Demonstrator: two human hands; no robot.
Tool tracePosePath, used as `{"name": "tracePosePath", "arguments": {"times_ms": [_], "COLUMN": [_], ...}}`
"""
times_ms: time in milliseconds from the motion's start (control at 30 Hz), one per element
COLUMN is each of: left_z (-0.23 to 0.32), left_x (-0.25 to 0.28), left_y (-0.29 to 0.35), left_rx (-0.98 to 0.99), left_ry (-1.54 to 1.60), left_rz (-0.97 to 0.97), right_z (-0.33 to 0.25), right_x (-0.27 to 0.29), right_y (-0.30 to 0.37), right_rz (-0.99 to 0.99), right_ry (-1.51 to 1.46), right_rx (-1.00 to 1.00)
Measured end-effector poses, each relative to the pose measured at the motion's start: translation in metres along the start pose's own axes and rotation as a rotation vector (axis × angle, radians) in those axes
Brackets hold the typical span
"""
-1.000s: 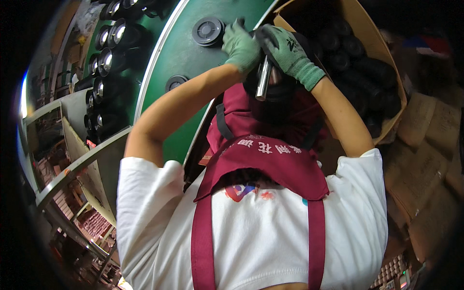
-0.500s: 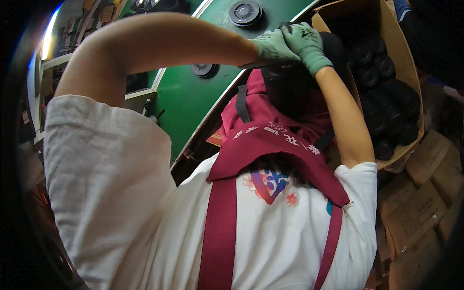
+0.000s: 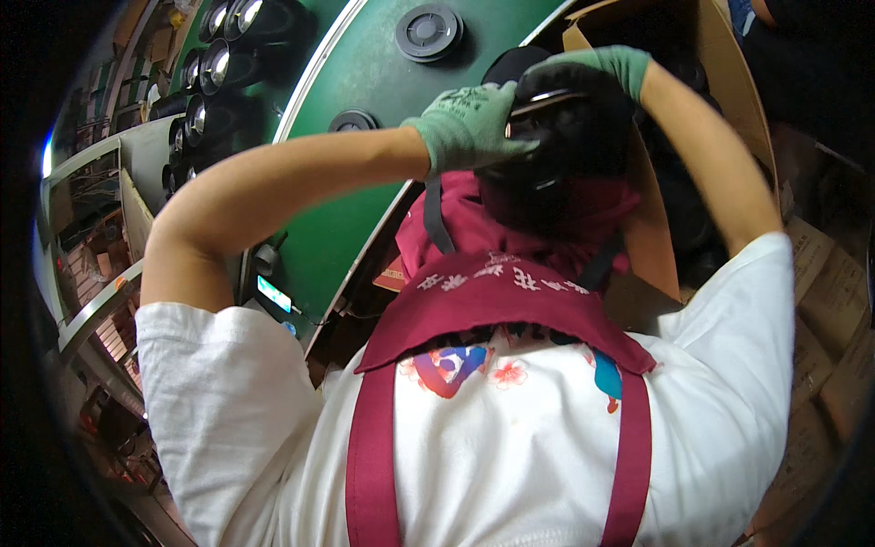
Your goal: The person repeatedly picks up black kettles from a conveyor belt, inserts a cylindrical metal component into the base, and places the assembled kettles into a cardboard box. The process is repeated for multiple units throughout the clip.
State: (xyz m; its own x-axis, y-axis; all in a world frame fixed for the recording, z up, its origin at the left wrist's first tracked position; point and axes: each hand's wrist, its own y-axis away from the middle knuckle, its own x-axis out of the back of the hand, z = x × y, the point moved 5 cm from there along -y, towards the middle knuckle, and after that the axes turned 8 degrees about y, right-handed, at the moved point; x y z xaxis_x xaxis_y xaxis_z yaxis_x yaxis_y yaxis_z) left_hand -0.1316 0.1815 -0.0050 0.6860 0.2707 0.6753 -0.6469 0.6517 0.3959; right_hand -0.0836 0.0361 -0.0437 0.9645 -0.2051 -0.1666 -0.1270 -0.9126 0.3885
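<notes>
My left hand (image 3: pixel 469 126), in a pale green glove, has its fingers and thumb around the near-left side of a black rounded part (image 3: pixel 579 114). A shiny curved rim shows on that part by the thumb; its exact kind is hard to make out in the dark. From the right, my right hand (image 3: pixel 602 66), gloved alike, curves over the part's far side, its fingertips partly hidden. Another dark bulky thing (image 3: pixel 524 196) sits below the hands against my maroon apron (image 3: pixel 501 301). Just beyond the left hand is a black round piece (image 3: pixel 512 66).
The green tabletop (image 3: pixel 365 182) carries a grey ribbed disc (image 3: pixel 428 33) and a smaller dark disc (image 3: pixel 354 120). Several black housings (image 3: pixel 260 55) with shiny insides stand at far left. A lit phone (image 3: pixel 273 294) lies near the edge. An open cardboard box (image 3: pixel 743 77) stands right.
My hands have moved apart from being together; the left now grips the black part's near-left side, the right its far side. The view has shifted, showing more housings at left.
</notes>
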Motion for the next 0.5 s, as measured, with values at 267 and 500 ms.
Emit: {"name": "tracePosePath", "arguments": {"times_ms": [267, 500], "left_z": [-0.011, -0.009], "left_x": [0.005, -0.006], "left_y": [-0.017, -0.057], "left_rx": [-0.465, -0.877], "left_ry": [0.046, -0.084], "left_rz": [0.052, -0.062], "right_z": [-0.012, -0.042], "right_x": [-0.078, -0.136], "right_y": [0.034, 0.041], "right_rz": [1.157, 1.275], "right_ry": [1.008, 0.797], "right_rx": [-0.319, -0.841]}}
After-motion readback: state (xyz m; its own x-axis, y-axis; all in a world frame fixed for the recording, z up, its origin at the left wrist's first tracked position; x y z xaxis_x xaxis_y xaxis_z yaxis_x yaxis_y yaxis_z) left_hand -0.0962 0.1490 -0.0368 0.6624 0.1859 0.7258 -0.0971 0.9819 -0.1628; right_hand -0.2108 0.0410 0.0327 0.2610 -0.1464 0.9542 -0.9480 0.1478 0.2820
